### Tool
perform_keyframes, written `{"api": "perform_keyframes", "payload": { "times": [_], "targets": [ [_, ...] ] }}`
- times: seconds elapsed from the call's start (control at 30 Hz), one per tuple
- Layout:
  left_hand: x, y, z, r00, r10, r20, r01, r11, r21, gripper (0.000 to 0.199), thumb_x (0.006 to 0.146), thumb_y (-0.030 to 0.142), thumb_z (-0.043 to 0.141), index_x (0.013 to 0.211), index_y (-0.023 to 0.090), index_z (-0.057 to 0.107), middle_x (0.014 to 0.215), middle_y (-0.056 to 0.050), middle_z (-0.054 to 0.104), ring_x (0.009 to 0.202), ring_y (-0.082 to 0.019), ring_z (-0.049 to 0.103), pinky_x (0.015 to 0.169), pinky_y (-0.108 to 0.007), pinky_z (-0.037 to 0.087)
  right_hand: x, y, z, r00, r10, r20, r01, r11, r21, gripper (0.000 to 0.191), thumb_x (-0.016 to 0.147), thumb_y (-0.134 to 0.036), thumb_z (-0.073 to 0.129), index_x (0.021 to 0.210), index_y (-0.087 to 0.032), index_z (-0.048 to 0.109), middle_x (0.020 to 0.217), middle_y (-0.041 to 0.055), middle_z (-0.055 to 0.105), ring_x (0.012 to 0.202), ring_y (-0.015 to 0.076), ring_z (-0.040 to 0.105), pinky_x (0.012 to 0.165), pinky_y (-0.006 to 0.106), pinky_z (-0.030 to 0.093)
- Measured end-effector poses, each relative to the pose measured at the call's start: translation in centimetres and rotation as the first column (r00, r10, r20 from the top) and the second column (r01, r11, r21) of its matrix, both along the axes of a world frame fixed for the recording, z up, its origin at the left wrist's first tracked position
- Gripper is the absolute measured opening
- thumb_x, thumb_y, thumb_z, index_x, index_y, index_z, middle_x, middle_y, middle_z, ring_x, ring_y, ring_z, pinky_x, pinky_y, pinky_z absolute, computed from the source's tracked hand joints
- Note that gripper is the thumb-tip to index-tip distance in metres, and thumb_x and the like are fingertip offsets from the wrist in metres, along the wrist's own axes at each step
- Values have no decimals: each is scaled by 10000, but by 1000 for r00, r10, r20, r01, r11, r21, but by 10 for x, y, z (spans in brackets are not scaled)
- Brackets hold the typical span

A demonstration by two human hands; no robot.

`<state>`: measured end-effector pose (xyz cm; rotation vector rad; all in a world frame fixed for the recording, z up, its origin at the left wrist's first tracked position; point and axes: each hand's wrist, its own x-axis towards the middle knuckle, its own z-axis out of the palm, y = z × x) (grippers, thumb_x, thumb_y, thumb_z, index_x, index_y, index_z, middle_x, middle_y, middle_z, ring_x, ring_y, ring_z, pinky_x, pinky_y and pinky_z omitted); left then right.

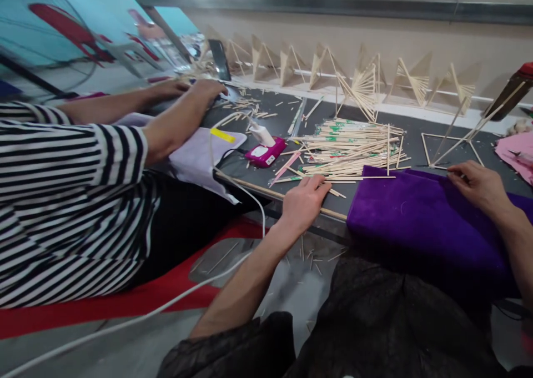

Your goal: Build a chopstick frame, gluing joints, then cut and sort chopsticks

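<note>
My left hand [305, 201] rests at the table's front edge, its fingers closed over the ends of some thin sticks; what it grips, if anything, is too small to tell. A large heap of wooden sticks [353, 145] with green-marked wrappers lies beyond it. My right hand [478, 186] is above a purple cloth [416, 217], thumb and fingers close together beside the base of a stick frame [449, 145]. Whether those fingers hold something is hard to make out.
Finished stick structures [368, 86] line the wall side. A magenta power strip [265, 153] with a white cable sits left of the heap. On the left, a person in a striped top [75, 184] has both hands on the table. A dark bottle [510, 92] leans at right.
</note>
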<state>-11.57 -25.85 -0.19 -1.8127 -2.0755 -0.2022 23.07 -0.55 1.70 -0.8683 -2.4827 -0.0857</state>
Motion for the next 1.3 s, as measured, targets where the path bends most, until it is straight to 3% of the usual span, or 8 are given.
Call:
{"api": "perform_keyframes", "payload": {
  "times": [0.6, 0.8, 0.87, 0.93, 1.03, 1.1, 1.17, 1.3],
  "targets": [
    [-26, 20, 2, 969, -247, 22, 247, 969, -14, 252, 948, 138, 431, 1001, 190, 672, 1027, -104, 692, 974, -211, 651, 784, -298, 530, -3, 0, -7, 997, 49, -60, -52, 998, -43, 298, 926, -408, 479, 884, -226, 711, 834, 51, 701, 704, 187, 636, 600, 292, 448],
    [-23, 25, 26, 931, -253, 263, 157, 928, 338, 221, 943, 228, 466, 964, 191, 683, 1012, -101, 733, 959, -205, 675, 857, -335, 535, -3, 0, -9, 997, 63, -52, -66, 997, -50, 255, 913, -372, 500, 870, -229, 706, 835, 43, 702, 718, 186, 643, 611, 285, 444],
    [-11, 29, 49, 833, -309, 459, 22, 847, 531, 222, 922, 305, 527, 1003, 186, 695, 1040, -98, 733, 899, -187, 683, 799, -319, 553, -4, 0, -9, 995, 75, -62, -78, 996, -49, 241, 903, -360, 510, 864, -229, 708, 832, 39, 706, 716, 180, 645, 612, 278, 445],
    [8, 38, 73, 579, -434, 691, -151, 775, 613, 289, 892, 392, 575, 1039, 176, 699, 1014, -88, 732, 746, -153, 675, 609, -267, 539, -5, 0, -10, 993, 78, -83, -84, 994, -65, 220, 889, -346, 526, 858, -232, 712, 828, 34, 709, 706, 171, 646, 613, 269, 449],
    [42, 64, 96, 72, -500, 863, -168, 847, 504, 382, 751, 469, 710, 983, 166, 719, 883, -73, 736, 603, -119, 632, 455, -216, 445, -8, -1, -7, 991, 67, -112, -80, 990, -117, 205, 877, -324, 543, 859, -217, 717, 828, 38, 710, 703, 164, 644, 631, 262, 455],
    [66, 90, 98, -160, -414, 896, -59, 910, 410, 400, 656, 459, 776, 913, 157, 729, 844, -79, 741, 562, -105, 608, 422, -200, 391, -10, -2, -3, 989, 50, -136, -73, 983, -171, 210, 881, -312, 545, 875, -199, 722, 837, 49, 711, 730, 165, 647, 665, 264, 462],
    [90, 118, 91, -251, -336, 908, 18, 936, 351, 380, 598, 430, 805, 845, 150, 732, 806, -76, 742, 566, -103, 602, 425, -192, 362, -12, -2, 2, 985, 41, -168, -80, 970, -231, 201, 871, -293, 555, 858, -191, 727, 840, 57, 717, 749, 165, 648, 695, 269, 464],
    [130, 166, 77, -156, -352, 923, 43, 931, 362, 293, 591, 371, 788, 776, 150, 737, 723, -41, 721, 636, -117, 612, 492, -195, 388, -14, -1, 11, 957, -2, -289, -99, 938, -333, 187, 862, -296, 576, 827, -204, 736, 845, 51, 729, 750, 157, 634, 706, 266, 455]
  ]
}}
